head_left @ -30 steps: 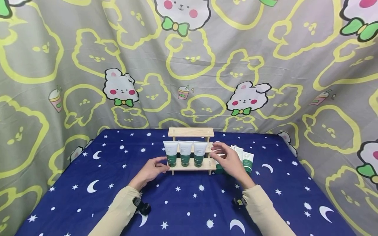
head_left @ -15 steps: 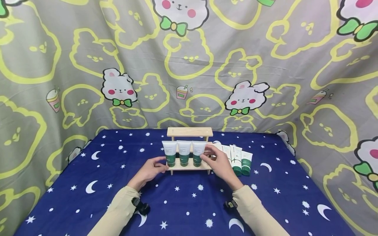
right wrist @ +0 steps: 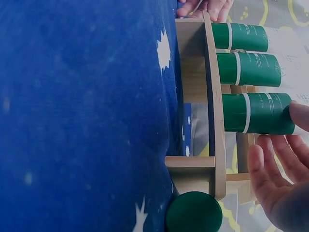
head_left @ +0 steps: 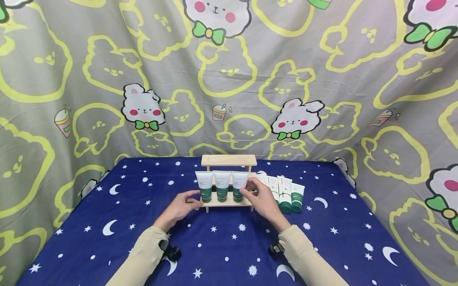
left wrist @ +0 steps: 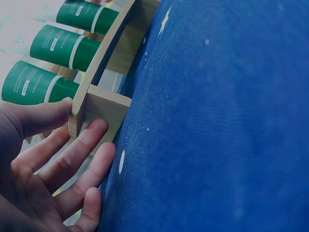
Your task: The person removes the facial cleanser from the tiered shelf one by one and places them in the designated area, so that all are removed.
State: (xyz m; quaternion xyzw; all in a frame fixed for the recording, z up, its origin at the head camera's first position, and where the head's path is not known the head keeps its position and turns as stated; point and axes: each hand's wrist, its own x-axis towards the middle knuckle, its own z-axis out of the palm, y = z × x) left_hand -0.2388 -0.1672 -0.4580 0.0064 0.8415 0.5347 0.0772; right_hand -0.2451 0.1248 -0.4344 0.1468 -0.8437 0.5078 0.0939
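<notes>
Head view: partly hidden white-green plastic tube [head_left: 237, 185] was pinched by right hand [head_left: 262, 197], tiered pale-wood stand [head_left: 229, 160] by left hand [head_left: 180, 205].

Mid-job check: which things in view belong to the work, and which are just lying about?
In the job:
wooden stand, its front shelf pinched by the left hand
three tubes on that shelf, the rightmost tube held by the right hand
probably the similar tubes beside the stand

Just surroundings:
starry blue cloth
bunny-print curtain
</notes>
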